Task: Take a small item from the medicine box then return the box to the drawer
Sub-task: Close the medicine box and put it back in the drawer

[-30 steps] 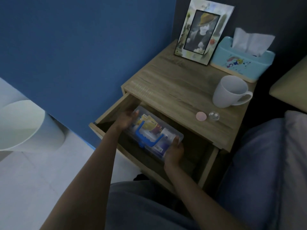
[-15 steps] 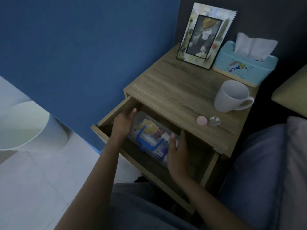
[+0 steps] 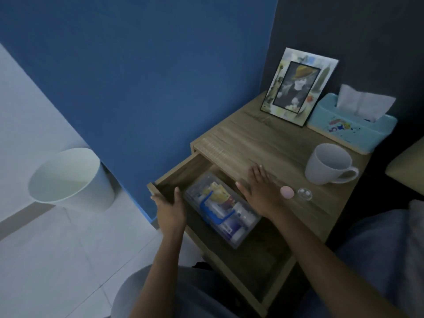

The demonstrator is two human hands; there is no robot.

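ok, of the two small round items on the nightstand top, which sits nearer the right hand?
The pink round item, just beside the right hand. The clear dome-like one lies farther out, toward the white mug.

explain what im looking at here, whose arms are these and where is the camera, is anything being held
The camera sits on a person's head, looking down at their own two bare arms. There is no machine. Below is a wooden nightstand with its drawer pulled open. A clear medicine box lies inside. The left hand rests at the drawer's front corner; the right hand hovers open over the box's far end. Neither holds anything. On top stand a picture frame, tissue box, white mug, a pink pill and a clear cap.
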